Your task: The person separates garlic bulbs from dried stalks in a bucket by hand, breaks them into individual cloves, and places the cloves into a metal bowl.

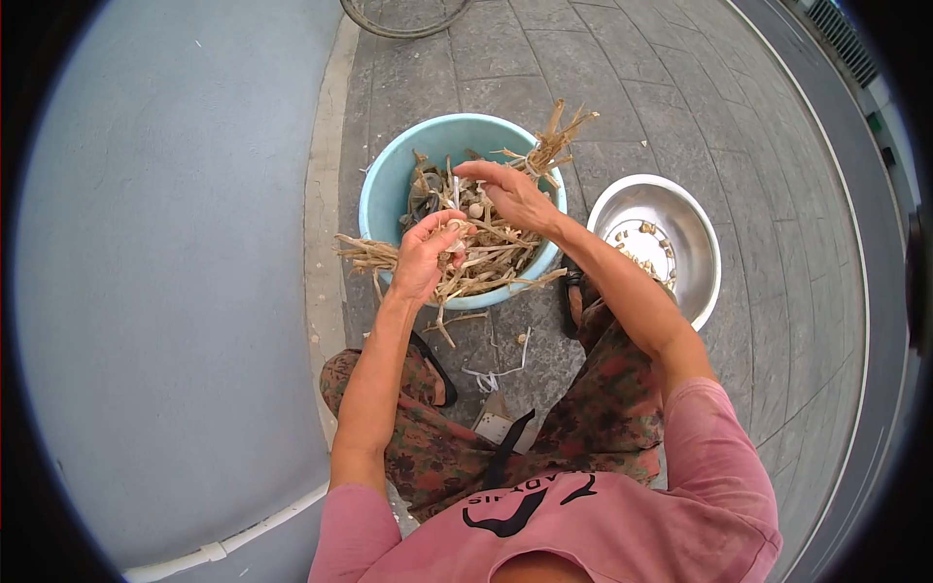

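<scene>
My left hand (424,255) is closed on a garlic bulb (458,229) with pale, papery skin, over the near left part of a blue plastic tub (389,160). Just above and to the right, my right hand (517,199) reaches over the tub with its fingers stretched out and nothing visible in them. Dry garlic stalks (501,257) fill the tub, and some stick out past its rim. A dark object (425,194) lies among them, too covered to make out.
A steel bowl (698,248) with several garlic cloves (646,243) stands right of the tub. A blue-grey wall (175,272) runs along the left. White string (489,377) lies on the paving between my feet. Part of a wheel (408,31) shows at the top.
</scene>
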A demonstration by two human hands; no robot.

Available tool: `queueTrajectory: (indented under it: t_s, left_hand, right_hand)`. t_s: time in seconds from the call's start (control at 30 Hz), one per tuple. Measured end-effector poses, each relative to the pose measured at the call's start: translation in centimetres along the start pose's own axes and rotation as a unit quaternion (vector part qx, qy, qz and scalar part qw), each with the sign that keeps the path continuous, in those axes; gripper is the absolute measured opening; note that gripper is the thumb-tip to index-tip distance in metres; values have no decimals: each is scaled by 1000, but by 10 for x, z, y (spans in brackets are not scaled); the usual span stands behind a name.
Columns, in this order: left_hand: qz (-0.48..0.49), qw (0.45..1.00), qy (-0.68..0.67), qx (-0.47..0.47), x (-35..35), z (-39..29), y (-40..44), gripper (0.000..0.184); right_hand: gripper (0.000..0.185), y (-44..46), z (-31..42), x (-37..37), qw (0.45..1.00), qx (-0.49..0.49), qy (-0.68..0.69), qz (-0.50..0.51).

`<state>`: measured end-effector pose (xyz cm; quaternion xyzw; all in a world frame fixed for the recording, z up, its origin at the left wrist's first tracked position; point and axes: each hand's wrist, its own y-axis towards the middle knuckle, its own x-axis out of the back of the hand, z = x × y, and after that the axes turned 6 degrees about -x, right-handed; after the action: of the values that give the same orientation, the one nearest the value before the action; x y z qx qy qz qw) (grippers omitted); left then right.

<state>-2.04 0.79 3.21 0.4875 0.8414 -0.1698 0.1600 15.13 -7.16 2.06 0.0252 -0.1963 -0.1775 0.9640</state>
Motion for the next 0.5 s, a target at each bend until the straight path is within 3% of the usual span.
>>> queueTrajectory:
  t_s: [0.03,0.07,0.23,0.27,0.37,0.5]
  left_hand:
    - [-10,1000,-12,1,-1,3,1,24]
    - [-25,1000,-6,-16,1,0,3,24]
    - [-168,978,-16,-126,35,-26,-2,23]
    - [-195,969,-17,-153,40,-28,-4,22]
    - [-214,969,-25,-116,39,-21,-6,20]
    - [-228,964,-31,-132,41,-23,-6,18]
  right_hand:
    - [30,-3,9,-4,980,-91,171,40]
    - [29,-5,13,-9,921,-178,338,79]
    - [15,14,-7,-12,985,-106,134,-19]
    - [13,13,-11,-15,994,-87,71,18]
    - [7,4,-5,-30,989,-9,-95,112]
    - [12,2,-11,-64,973,87,-100,188]
